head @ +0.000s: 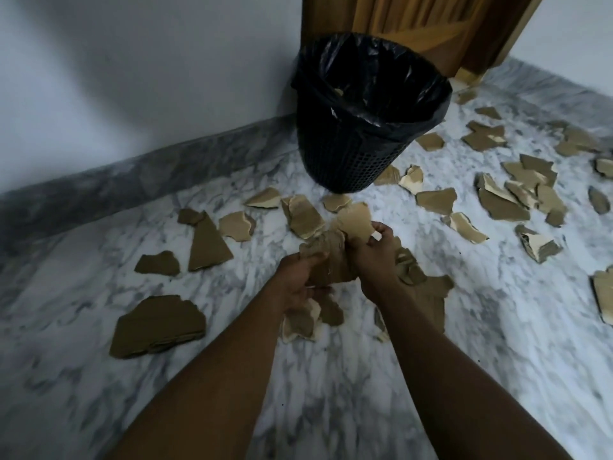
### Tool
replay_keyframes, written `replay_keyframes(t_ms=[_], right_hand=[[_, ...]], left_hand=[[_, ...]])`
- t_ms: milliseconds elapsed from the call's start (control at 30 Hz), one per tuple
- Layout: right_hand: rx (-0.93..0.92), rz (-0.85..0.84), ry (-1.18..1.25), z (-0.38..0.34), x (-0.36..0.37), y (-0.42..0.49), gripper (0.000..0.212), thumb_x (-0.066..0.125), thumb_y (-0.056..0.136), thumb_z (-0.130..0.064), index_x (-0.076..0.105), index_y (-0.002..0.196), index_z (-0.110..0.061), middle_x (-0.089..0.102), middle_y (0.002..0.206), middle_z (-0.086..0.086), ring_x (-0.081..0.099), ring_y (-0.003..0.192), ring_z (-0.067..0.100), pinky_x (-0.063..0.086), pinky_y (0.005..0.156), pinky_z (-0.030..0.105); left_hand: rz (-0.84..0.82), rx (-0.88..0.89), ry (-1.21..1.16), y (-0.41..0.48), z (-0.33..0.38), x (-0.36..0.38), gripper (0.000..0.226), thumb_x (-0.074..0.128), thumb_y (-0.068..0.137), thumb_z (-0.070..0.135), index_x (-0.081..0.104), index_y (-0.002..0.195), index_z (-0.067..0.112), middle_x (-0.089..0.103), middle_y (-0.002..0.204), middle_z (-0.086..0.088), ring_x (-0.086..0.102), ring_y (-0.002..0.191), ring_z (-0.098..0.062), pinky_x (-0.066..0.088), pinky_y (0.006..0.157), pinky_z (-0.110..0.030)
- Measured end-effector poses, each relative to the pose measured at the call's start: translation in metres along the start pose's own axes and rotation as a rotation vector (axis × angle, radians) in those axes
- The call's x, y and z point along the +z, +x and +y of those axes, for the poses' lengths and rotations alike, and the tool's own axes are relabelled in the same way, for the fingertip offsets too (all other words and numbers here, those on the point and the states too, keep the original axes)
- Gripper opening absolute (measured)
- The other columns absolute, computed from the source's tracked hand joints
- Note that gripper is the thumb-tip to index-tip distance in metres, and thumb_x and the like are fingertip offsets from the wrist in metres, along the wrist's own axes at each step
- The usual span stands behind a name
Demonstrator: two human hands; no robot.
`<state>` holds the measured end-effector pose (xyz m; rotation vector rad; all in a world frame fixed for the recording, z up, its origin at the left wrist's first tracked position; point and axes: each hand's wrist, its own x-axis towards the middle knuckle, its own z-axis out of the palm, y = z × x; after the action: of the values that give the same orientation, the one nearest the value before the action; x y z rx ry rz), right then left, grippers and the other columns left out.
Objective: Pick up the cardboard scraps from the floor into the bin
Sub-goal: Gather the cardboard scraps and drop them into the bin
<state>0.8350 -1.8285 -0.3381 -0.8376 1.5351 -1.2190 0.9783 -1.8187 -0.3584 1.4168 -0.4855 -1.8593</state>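
Several brown cardboard scraps lie scattered over the marble floor (331, 393). A black mesh bin (351, 161) with a black liner (371, 84) stands against the wall, a few scraps inside it. My left hand (298, 283) grips a bunch of scraps (331, 257) just above the floor. My right hand (371, 254) pinches a lighter scrap (356, 220) and also holds the bunch from the right side. Both hands are a short way in front of the bin. More scraps lie under my hands, partly hidden.
A large dark scrap (159, 327) lies at left, a triangular one (207, 244) beyond it. A dense spread of scraps (517, 190) covers the floor at right. White wall with grey skirting (132, 180) at left, wooden door (431, 24) behind the bin.
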Motion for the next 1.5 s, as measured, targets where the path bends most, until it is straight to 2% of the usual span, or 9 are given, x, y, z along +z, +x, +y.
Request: replay_keyframes(t_ms=[233,333,467,533,733,933,1167,1300,1500], right_hand=[[0.055,0.011,0.053,-0.015,0.018,-0.006,0.008,0.051,0.098,-0.023,0.047,0.096,-0.016,0.061,0.095,0.011,0.067,0.082,0.025,0.058,0.072,0.046],[0.08,0.041,-0.011,-0.02,0.003,-0.005,0.01,0.048,0.101,-0.021,0.05,0.103,-0.011,0.059,0.093,0.013,0.067,0.071,0.026,0.059,0.076,0.052],[0.256,-0.241,-0.698,-0.005,-0.014,-0.008,0.022,0.052,0.099,-0.025,0.057,0.111,-0.007,0.06,0.097,0.016,0.063,0.089,0.035,0.056,0.085,0.046],[0.236,-0.417,-1.036,0.012,-0.014,-0.012,0.031,0.058,0.095,-0.029,0.061,0.11,-0.002,0.06,0.098,0.015,0.065,0.1,0.037,0.055,0.078,0.04],[0.114,-0.514,-1.277,0.043,-0.009,-0.03,0.067,0.08,0.072,-0.037,0.043,0.12,-0.009,0.057,0.116,0.014,0.059,0.103,0.029,0.046,0.074,0.035],[-0.043,-0.484,-1.224,0.047,-0.002,-0.031,0.05,0.072,0.081,-0.029,0.054,0.12,-0.004,0.057,0.122,0.015,0.057,0.111,0.03,0.042,0.079,0.031],[-0.075,-0.475,-0.923,0.032,0.024,-0.026,0.027,0.088,0.062,-0.014,0.065,0.076,-0.009,0.069,0.087,0.017,0.067,0.086,0.033,0.055,0.069,0.039],[-0.115,-0.543,-0.842,0.033,0.055,-0.027,0.038,0.09,0.066,-0.023,0.076,0.095,-0.002,0.074,0.099,0.017,0.07,0.092,0.028,0.057,0.081,0.044],[-0.086,-0.675,-0.806,0.045,0.092,-0.021,0.064,0.078,0.075,-0.049,0.065,0.121,-0.007,0.066,0.119,0.016,0.064,0.106,0.032,0.053,0.09,0.05]], left_hand=[[0.011,0.04,0.246,-0.02,0.009,-0.042,0.033,0.072,0.087,0.014,0.065,0.119,0.008,0.07,0.11,-0.016,0.068,0.096,-0.035,0.059,0.078,-0.049],[-0.041,-0.109,0.682,-0.028,0.017,-0.06,0.035,0.075,0.085,0.026,0.065,0.114,0.008,0.068,0.112,-0.014,0.066,0.102,-0.033,0.056,0.09,-0.047],[-0.138,-0.192,1.253,-0.035,0.01,-0.049,0.054,0.07,0.088,0.037,0.059,0.124,-0.002,0.061,0.111,-0.014,0.062,0.1,-0.03,0.053,0.068,-0.03],[-0.042,-0.057,1.396,-0.029,-0.005,-0.043,0.065,0.073,0.085,0.039,0.056,0.123,-0.012,0.053,0.129,-0.03,0.055,0.115,-0.041,0.052,0.079,-0.042],[0.092,0.093,1.337,-0.025,-0.014,-0.041,0.071,0.088,0.07,0.029,0.05,0.126,0.006,0.055,0.125,-0.015,0.057,0.11,-0.03,0.048,0.079,-0.033],[0.062,0.122,1.359,-0.022,-0.02,-0.045,0.087,0.081,0.078,0.029,0.033,0.147,0.007,0.039,0.148,-0.015,0.043,0.132,-0.032,0.041,0.102,-0.033],[0.198,0.001,1.364,-0.041,0.019,-0.096,0.054,0.062,0.094,0.032,0.049,0.133,-0.002,0.053,0.133,-0.018,0.054,0.118,-0.034,0.042,0.085,-0.028],[0.436,-0.168,1.4,-0.055,0.044,-0.171,0.076,0.064,0.09,0.045,0.036,0.147,0.004,0.036,0.15,-0.021,0.038,0.135,-0.037,0.032,0.113,-0.043],[0.541,-0.257,1.473,-0.078,0.015,-0.212,0.091,0.06,0.081,0.067,0.036,0.144,0.006,0.037,0.147,-0.016,0.038,0.133,-0.035,0.033,0.111,-0.041]])
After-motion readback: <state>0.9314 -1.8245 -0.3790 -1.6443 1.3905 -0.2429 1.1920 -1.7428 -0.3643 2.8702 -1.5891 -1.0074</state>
